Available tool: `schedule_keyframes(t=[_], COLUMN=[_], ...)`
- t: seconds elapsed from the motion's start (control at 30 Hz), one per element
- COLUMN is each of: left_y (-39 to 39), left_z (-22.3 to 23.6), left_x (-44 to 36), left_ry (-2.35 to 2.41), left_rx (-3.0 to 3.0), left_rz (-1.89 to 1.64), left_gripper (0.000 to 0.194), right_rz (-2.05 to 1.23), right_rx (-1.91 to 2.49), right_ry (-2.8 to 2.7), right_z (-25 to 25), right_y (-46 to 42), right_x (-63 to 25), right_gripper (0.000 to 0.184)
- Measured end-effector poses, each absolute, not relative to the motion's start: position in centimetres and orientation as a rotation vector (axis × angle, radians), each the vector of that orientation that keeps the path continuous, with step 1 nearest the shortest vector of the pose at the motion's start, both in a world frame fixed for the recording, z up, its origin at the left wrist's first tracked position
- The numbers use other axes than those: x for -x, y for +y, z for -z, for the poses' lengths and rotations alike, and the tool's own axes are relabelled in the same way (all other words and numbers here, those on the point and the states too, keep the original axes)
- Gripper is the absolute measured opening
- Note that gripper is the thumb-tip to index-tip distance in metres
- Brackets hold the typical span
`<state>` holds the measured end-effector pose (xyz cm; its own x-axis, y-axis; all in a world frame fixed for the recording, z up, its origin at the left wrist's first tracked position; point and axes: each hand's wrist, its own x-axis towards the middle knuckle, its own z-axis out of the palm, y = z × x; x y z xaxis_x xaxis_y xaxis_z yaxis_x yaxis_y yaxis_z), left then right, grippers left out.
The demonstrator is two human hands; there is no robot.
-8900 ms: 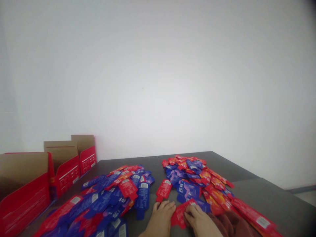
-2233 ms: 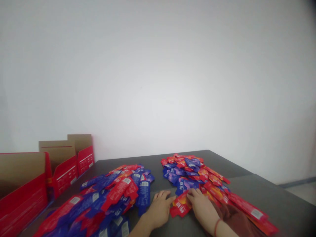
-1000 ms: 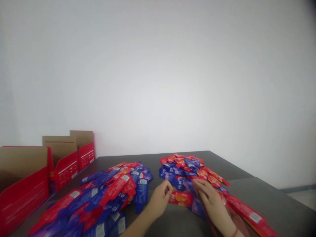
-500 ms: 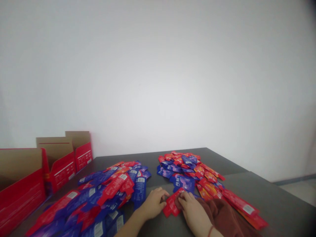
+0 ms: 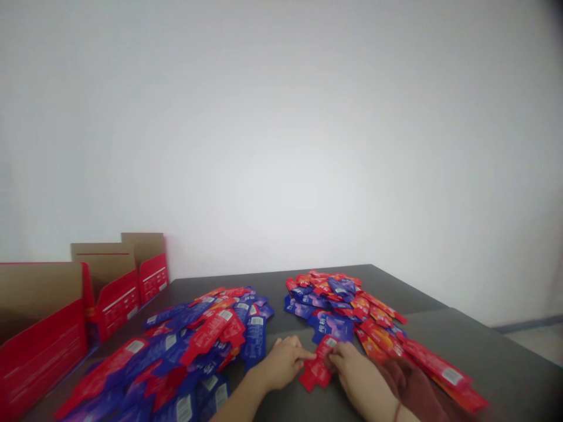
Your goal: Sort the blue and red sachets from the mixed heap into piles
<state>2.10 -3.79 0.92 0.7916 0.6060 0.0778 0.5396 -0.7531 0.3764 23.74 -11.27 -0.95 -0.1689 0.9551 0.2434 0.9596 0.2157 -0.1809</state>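
Observation:
A red packet [image 5: 317,370] with a white barcode label lies on the dark table between my hands. My right hand [image 5: 352,370] has its fingers closed on the packet's right edge. From the other side my left hand [image 5: 284,361] reaches in, its index finger stretched out to the packet and the other fingers bent, with nothing held in it. Just beyond my hands is a purple-blue packet [image 5: 333,329], partly next to the red one. Brown cloth [image 5: 413,384] bunches beside my right wrist.
A large heap of red and blue packets [image 5: 206,334] spreads to the left. Another mixed pile [image 5: 338,290] runs from the back toward the right, ending in long red packets [image 5: 435,363]. Several open red cardboard boxes [image 5: 116,308] line the left side. A white wall [image 5: 281,146] stands behind the table.
My left index finger has stretched out to the red packet. My right fingers have shifted to its right edge, and its barcode label now shows. The whole view has moved slightly.

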Motion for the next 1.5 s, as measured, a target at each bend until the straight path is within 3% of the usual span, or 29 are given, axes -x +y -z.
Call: schedule_keyframes(t=[0.13,0.3,0.37,0.53,0.73,0.83,1.0,1.33,1.5], left_y=[-4.2,-4.4,-4.2,-3.6,-2.9,-2.4,-2.3,-0.7,-0.9], left_z=[-0.5,0.2,0.0,-0.5,0.2,0.0,-0.4,0.5,-0.1], left_x=[-2.4,-2.6,-2.6,-2.6,-1.6,-0.3,0.4,1.0,0.7], left_ry=[0.916,0.947,0.885,0.742,0.720,0.756,0.789,0.759,0.762], left_rx=[-2.597,-2.632,-2.652,-2.657,-2.517,-2.491,-2.491,-2.430,-2.415], left_rz=[-0.375,-0.427,-0.360,-0.279,-0.425,-0.406,-0.325,-0.214,-0.177], left_gripper=[0.034,0.066,0.066,0.063,0.094,0.088,0.071,0.077,0.077], right_rz=[0.086,0.075,0.080,0.109,0.173,0.181,0.175,0.074,0.133], right_rx=[1.955,1.896,1.865,1.858,1.921,1.919,1.841,1.378,1.732], right_ry=[-2.142,-2.208,-2.240,-2.264,-2.216,-2.216,-2.278,-2.485,-2.321], right_z=[-0.8,1.6,2.6,1.9,0.3,0.2,0.0,0.5,-0.6], right_y=[-9.3,-10.0,-10.7,-10.1,-9.2,-9.8,-9.7,-11.3,-11.6], right_x=[-24.2,-21.0,-20.6,-21.8,-21.4,-21.0,-19.1,-18.8,-21.2], right_gripper=[0.036,0.029,0.021,0.032,0.024,0.033,0.031,0.027,0.034])
